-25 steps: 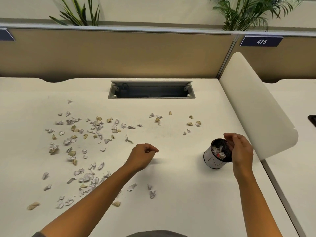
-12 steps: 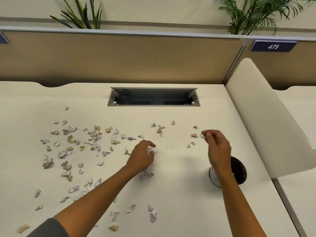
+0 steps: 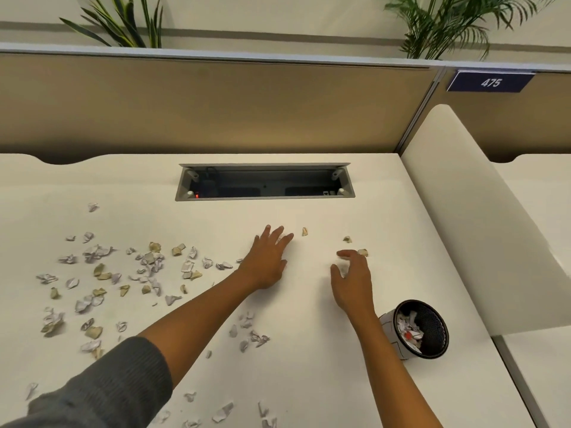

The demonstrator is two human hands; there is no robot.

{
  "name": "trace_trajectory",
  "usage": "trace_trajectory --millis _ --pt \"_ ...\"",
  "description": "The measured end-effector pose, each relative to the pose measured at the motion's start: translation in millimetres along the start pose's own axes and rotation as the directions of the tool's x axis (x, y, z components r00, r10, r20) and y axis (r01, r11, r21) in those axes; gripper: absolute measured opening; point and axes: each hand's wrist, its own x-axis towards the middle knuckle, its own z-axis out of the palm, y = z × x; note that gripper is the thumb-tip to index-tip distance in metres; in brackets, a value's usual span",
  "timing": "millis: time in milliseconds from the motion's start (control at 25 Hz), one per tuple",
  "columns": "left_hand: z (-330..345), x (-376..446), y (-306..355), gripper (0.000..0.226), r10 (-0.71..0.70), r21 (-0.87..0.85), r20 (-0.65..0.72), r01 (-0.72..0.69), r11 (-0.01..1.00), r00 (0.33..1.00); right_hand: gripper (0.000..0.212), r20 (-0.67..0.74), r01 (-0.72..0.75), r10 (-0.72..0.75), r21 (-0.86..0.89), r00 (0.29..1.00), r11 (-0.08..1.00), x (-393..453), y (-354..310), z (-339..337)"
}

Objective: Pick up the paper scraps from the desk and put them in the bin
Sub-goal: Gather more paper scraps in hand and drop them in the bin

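Several crumpled white and tan paper scraps [image 3: 148, 264] litter the left half of the white desk [image 3: 309, 381], and another cluster [image 3: 250, 333] lies nearer to me. My left hand [image 3: 268, 257] lies flat with straight fingers at mid-desk, its fingertips over small scraps. A tan scrap [image 3: 304, 231] lies just right of those fingertips. My right hand [image 3: 352, 279] hovers with fingers spread loosely, its fingertips beside a tan scrap [image 3: 362, 252]; another scrap [image 3: 347, 239] lies just beyond. The small black mesh bin [image 3: 438, 322] stands at the right behind my right forearm, with scraps inside.
A grey cable tray opening [image 3: 265, 183] is sunk into the desk's far side. A white curved divider panel [image 3: 482, 217] borders the desk on the right. A tan partition wall [image 3: 216, 106] with a sign reading 475 [image 3: 490, 82] closes the back.
My right hand left the bin and moved forward and left to the far scraps. My left hand opened and stretched farther forward across the desk.
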Motion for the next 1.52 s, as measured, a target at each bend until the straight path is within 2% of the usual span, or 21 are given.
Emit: trace_trajectory --millis 120,240,360,480,680,800,960,1120,1240,1360,1440,1520 --pt "0 12 -4 0.061 0.032 0.085 0.083 -0.039 0.996 0.996 0.038 -0.130 0.034 -0.047 -0.100 0.990 0.994 16 3 1" --pt "4 14 -10 0.056 0.041 0.029 0.133 -0.045 0.999 0.990 0.044 -0.067 -0.009 -0.003 -0.171 0.998 0.985 30 6 4" --pt "10 6 -17 0.049 0.036 -0.057 0.076 -0.031 0.998 0.996 0.043 0.018 0.024 -0.021 -0.226 1.000 0.974 34 13 7" --pt "10 -3 -21 0.042 0.105 -0.074 -0.023 -0.107 0.992 0.994 0.038 0.080 0.064 -0.046 -0.238 0.996 0.969 24 15 11" --pt "21 -25 -21 0.054 0.066 -0.071 -0.059 -0.070 0.995 0.996 0.040 0.186 0.124 -0.069 -0.299 0.980 0.946 -8 19 19" --pt "26 -36 -17 0.049 0.045 -0.011 -0.078 -0.046 0.999 0.996 0.041 0.190 0.174 -0.110 -0.361 0.976 0.916 -28 23 21" --pt "29 -51 -6 0.038 0.030 0.159 -0.086 -0.016 0.987 0.996 0.034 0.134 0.072 -0.032 -0.306 0.991 0.949 -48 21 22" --pt "32 -68 1 0.029 0.023 0.154 -0.092 -0.008 0.988 0.995 0.024 0.133 0.166 -0.117 -0.461 0.984 0.872 -64 13 21" --pt "28 -79 5 0.019 -0.054 0.088 -0.049 0.058 0.994 0.997 0.021 0.139 0.140 -0.097 -0.351 0.986 0.926 -74 10 21" --pt "24 -88 7 0.020 -0.138 0.018 -0.029 0.138 0.990 0.990 0.012 0.168 0.020 -0.010 -0.059 0.986 0.998 -86 8 19" --pt "22 -95 10 0.023 -0.182 -0.065 -0.044 0.179 0.982 0.982 0.008 0.240 -0.116 0.082 0.133 0.967 0.984 -94 8 17" --pt "18 -102 14 0.022 -0.212 -0.136 -0.059 0.202 0.970 0.976 0.007 0.329 -0.315 0.206 0.325 0.922 0.892 -100 8 16"
